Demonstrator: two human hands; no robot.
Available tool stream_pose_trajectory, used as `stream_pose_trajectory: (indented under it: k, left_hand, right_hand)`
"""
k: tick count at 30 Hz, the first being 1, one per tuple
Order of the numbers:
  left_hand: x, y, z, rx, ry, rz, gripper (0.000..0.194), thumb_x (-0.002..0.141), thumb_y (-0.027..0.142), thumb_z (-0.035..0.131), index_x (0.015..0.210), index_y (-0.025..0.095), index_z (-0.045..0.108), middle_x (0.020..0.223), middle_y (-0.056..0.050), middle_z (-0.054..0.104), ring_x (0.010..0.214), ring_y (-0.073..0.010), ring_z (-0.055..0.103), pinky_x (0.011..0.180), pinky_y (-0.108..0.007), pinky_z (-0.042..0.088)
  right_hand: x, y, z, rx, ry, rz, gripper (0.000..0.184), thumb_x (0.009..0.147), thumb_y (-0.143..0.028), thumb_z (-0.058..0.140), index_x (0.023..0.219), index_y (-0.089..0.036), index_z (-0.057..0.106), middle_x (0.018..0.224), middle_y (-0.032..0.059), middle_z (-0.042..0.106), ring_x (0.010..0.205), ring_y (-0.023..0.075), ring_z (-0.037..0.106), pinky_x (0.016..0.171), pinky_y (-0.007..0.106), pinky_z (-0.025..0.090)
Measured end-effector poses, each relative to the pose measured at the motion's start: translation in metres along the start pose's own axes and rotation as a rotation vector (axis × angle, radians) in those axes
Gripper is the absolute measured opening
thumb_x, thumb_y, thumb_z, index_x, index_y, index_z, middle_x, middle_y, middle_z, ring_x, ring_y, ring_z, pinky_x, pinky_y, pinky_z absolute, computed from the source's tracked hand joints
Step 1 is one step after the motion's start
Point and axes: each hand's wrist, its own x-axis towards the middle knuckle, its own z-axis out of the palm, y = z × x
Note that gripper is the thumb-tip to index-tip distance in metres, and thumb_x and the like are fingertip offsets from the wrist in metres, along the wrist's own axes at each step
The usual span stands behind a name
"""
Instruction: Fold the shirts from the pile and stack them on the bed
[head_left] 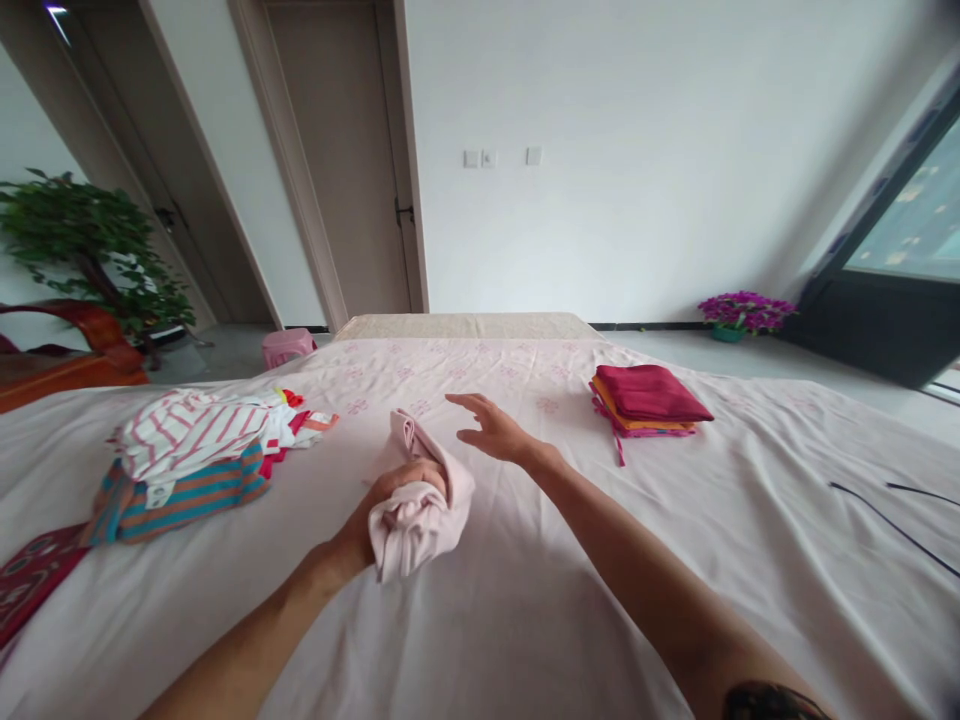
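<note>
My left hand [390,500] is closed around a bunched pale pink garment [424,495], lifting it a little off the white bed sheet [525,600] in the middle of the view. Just beyond it, my right hand [491,428] hovers over the sheet, fingers stretched out and apart, holding nothing. It is close to the upper end of the pink garment but not touching it.
A heap of striped clothes [195,455] lies on the bed at the left. A folded stack of red, orange and pink cloths [645,400] sits at the right. A dark cable [892,520] lies far right. Past the bed are a pink stool [287,345], doors and plants.
</note>
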Motion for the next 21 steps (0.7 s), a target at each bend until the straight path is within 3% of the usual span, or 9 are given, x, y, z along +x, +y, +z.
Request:
stream_pose_trajectory:
  k: [3, 6, 8, 9, 13, 14, 15, 18, 21]
  left_hand:
    - [-0.002, 0.018, -0.008, -0.052, -0.418, 0.130, 0.014, 0.080, 0.031, 0.063, 0.073, 0.022, 0.070, 0.091, -0.006, 0.072, 0.087, -0.0226, 0.067, 0.086, -0.036, 0.052]
    - [0.001, 0.028, -0.012, -0.076, -0.552, 0.146, 0.019, 0.083, 0.029, 0.060, 0.069, 0.022, 0.071, 0.083, -0.004, 0.072, 0.075, -0.0200, 0.067, 0.077, -0.032, 0.053]
    - [0.003, 0.030, -0.019, -0.081, -0.493, 0.133, 0.022, 0.080, 0.033, 0.062, 0.062, 0.022, 0.070, 0.075, -0.004, 0.071, 0.068, -0.0195, 0.066, 0.070, -0.030, 0.053]
    - [0.005, 0.030, -0.026, -0.065, -0.434, 0.119, 0.023, 0.077, 0.035, 0.064, 0.058, 0.023, 0.069, 0.075, -0.004, 0.071, 0.067, -0.0201, 0.066, 0.068, -0.030, 0.053]
    - [0.015, 0.017, -0.073, 0.083, -0.144, -0.029, 0.011, 0.057, 0.033, 0.076, 0.059, 0.023, 0.071, 0.106, -0.009, 0.073, 0.097, -0.0315, 0.067, 0.086, -0.040, 0.054]
    - [0.018, 0.009, -0.086, 0.124, -0.109, -0.071, 0.011, 0.055, 0.030, 0.076, 0.063, 0.024, 0.072, 0.118, -0.009, 0.070, 0.107, -0.0343, 0.064, 0.093, -0.044, 0.051]
    - [0.021, -0.001, -0.098, 0.147, -0.057, -0.082, 0.008, 0.056, 0.028, 0.074, 0.063, 0.024, 0.072, 0.123, -0.009, 0.067, 0.115, -0.0360, 0.060, 0.101, -0.047, 0.046]
    - [0.026, -0.036, -0.116, 0.335, -0.120, -0.058, 0.011, 0.066, 0.029, 0.062, 0.067, 0.027, 0.074, 0.129, -0.003, 0.064, 0.126, -0.0330, 0.054, 0.114, -0.049, 0.032]
    - [0.024, -0.068, -0.104, 0.465, -0.097, -0.030, 0.025, 0.076, 0.033, 0.057, 0.090, 0.029, 0.076, 0.126, -0.003, 0.066, 0.126, -0.0293, 0.054, 0.114, -0.047, 0.031]
  right_hand:
    - [0.008, 0.005, 0.015, -0.185, -0.110, -0.295, 0.078, 0.068, -0.004, 0.060, 0.142, -0.027, 0.048, 0.146, 0.0079, 0.047, 0.135, 0.0251, 0.040, 0.111, 0.045, 0.031]
    - [0.006, -0.004, 0.027, -0.276, -0.310, -0.386, 0.053, 0.070, -0.004, 0.055, 0.116, -0.028, 0.066, 0.114, 0.0022, 0.067, 0.111, 0.0204, 0.057, 0.099, 0.036, 0.042]
    - [0.002, -0.011, 0.024, -0.352, -0.329, -0.344, 0.031, 0.072, -0.008, 0.055, 0.093, -0.026, 0.069, 0.093, 0.0017, 0.068, 0.091, 0.0190, 0.060, 0.082, 0.030, 0.046]
    - [-0.001, -0.014, 0.018, -0.392, -0.260, -0.299, 0.023, 0.072, -0.009, 0.055, 0.086, -0.024, 0.067, 0.088, 0.0024, 0.067, 0.086, 0.0187, 0.059, 0.076, 0.028, 0.045]
    - [-0.023, -0.017, -0.028, -0.437, 0.274, -0.008, 0.018, 0.071, -0.009, 0.053, 0.085, -0.019, 0.061, 0.093, 0.0054, 0.062, 0.083, 0.0178, 0.055, 0.071, 0.027, 0.040]
    - [-0.032, -0.016, -0.042, -0.409, 0.312, 0.068, 0.019, 0.071, -0.011, 0.056, 0.088, -0.019, 0.060, 0.091, 0.0049, 0.062, 0.080, 0.0176, 0.055, 0.069, 0.027, 0.040]
    - [-0.042, -0.014, -0.054, -0.359, 0.268, 0.138, 0.018, 0.071, -0.015, 0.060, 0.089, -0.019, 0.060, 0.086, 0.0033, 0.062, 0.075, 0.0168, 0.054, 0.066, 0.027, 0.039]
    - [-0.072, -0.001, -0.078, -0.094, -0.040, 0.325, 0.026, 0.077, -0.037, 0.067, 0.094, -0.017, 0.063, 0.078, 0.0023, 0.063, 0.068, 0.0164, 0.056, 0.060, 0.026, 0.040]
    - [-0.090, 0.015, -0.082, -0.030, 0.061, 0.490, 0.052, 0.084, -0.054, 0.059, 0.122, -0.019, 0.059, 0.098, 0.0077, 0.066, 0.080, 0.0194, 0.062, 0.064, 0.028, 0.044]
